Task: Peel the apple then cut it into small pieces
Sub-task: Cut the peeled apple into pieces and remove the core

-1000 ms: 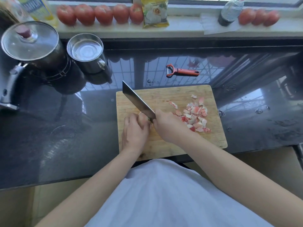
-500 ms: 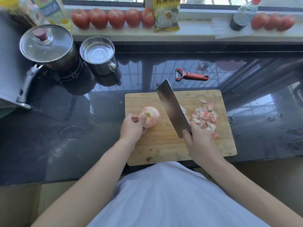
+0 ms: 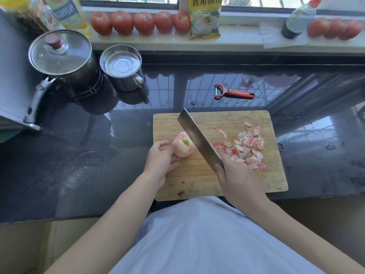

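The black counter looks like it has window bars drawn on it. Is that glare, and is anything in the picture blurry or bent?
Head view: the glossy counter mirrors the bright window's grille, a reflection, not a pattern. Head view: the wide lens bows the windowsill. Head view: the top-left bottles are smeared; apple, cleaver and cutting board stay fairly sharp.

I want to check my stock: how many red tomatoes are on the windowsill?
8 round red tomatoes: five in a row left of the yellow packet, three at the right end. The packet may hide more.
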Action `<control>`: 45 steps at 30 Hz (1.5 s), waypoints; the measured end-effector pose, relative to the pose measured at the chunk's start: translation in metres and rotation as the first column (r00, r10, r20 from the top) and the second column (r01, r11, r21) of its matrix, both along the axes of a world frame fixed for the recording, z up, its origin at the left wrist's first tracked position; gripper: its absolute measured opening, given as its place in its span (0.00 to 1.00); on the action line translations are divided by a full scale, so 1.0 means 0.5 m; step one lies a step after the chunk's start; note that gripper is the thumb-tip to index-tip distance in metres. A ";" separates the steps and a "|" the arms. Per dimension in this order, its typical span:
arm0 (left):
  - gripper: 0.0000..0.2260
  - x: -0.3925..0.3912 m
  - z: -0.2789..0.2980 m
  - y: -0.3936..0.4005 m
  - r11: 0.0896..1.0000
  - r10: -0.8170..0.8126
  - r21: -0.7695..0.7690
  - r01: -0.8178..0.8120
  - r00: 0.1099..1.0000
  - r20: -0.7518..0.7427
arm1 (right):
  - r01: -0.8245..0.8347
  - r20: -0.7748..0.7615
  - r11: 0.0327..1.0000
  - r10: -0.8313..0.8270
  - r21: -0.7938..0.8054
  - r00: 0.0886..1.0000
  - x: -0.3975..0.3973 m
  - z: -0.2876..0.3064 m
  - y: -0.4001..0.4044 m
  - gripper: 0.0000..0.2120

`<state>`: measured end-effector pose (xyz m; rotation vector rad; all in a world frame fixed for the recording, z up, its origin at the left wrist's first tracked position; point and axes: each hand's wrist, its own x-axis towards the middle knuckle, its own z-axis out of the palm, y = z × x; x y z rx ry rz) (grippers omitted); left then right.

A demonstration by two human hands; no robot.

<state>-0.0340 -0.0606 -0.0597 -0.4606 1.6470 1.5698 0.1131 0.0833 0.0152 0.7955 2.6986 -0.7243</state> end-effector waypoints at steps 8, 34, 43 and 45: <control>0.20 0.018 -0.009 0.024 0.985 -0.144 -0.111 0.128 0.979 -0.146 | -0.007 0.029 1.000 0.006 0.025 1.000 -0.006 -0.006 -0.009 0.09; 0.17 0.012 -0.005 0.050 0.974 -0.114 -0.220 0.063 0.967 -0.227 | -0.133 -0.031 0.982 0.139 0.134 0.990 -0.002 0.004 0.045 0.07; 0.19 0.023 -0.028 0.073 0.951 -0.213 -0.284 0.121 0.925 -0.316 | -0.038 -0.008 0.996 0.039 0.086 0.999 0.008 -0.011 0.016 0.11; 0.19 0.023 -0.031 0.073 0.954 -0.203 -0.279 0.113 0.926 -0.319 | -0.054 0.008 0.995 0.053 0.087 0.999 0.008 -0.012 0.007 0.12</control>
